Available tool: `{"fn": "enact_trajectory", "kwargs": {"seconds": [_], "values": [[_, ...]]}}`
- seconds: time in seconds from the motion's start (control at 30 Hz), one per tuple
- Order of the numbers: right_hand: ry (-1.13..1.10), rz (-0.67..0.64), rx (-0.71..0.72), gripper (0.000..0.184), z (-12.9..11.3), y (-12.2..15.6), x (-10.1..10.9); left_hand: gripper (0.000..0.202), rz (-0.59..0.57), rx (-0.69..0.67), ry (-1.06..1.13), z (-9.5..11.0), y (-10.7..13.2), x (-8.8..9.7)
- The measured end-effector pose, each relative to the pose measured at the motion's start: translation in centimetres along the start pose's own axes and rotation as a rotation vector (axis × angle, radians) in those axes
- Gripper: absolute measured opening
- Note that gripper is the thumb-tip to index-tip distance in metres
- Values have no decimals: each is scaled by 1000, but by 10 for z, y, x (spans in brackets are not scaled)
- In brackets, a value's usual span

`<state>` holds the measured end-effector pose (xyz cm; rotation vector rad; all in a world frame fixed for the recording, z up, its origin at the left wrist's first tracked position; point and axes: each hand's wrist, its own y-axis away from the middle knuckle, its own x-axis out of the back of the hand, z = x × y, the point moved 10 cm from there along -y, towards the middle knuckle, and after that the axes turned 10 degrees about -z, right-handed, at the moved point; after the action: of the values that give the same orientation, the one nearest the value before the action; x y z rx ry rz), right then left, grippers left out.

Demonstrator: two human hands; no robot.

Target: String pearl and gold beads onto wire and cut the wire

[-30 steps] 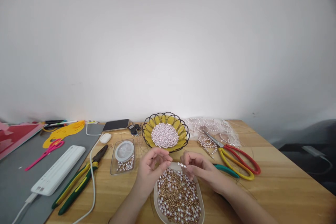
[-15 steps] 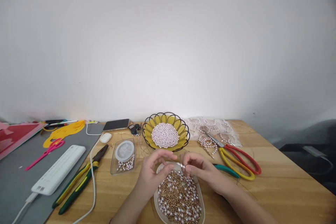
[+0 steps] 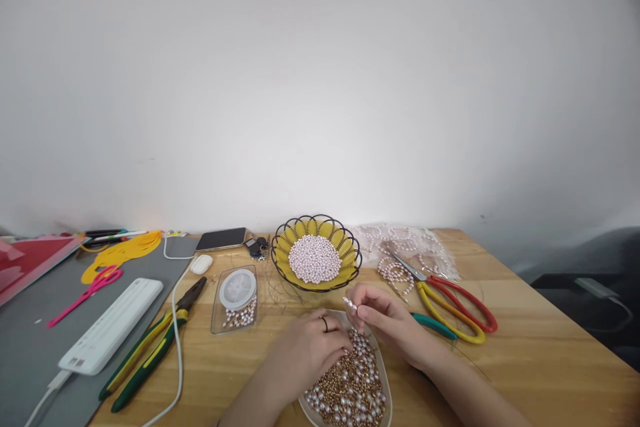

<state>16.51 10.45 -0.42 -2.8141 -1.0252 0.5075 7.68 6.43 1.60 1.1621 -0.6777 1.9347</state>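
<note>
While left hand [image 3: 311,349] rests on bead tray [image 3: 387,381], grip unclear, right hand [image 3: 387,321] fingers pinch beaded pin [image 3: 349,302].

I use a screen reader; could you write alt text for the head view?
A person's left hand rests palm down in a tray of pearl and gold beads while the right hand pinches a beaded piece by its rim. A basket of pearls, scissors and pliers lie nearby on the table.

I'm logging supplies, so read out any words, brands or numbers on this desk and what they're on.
None can be read. The white power strip, clear spool box, phone and red-and-yellow scissors show no legible marks; any print is too small to tell.
</note>
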Motion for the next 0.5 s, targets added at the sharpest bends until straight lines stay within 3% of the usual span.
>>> {"fn": "enact_trajectory", "kwargs": {"seconds": [0.17,0.5], "values": [[11,-7,-2,30,-1,-1,-2,6,7,5,-17,-1,1,-3],[11,0,-25,31,0,-2,-3,16,16,-14,-65,6,1,-2]]}}
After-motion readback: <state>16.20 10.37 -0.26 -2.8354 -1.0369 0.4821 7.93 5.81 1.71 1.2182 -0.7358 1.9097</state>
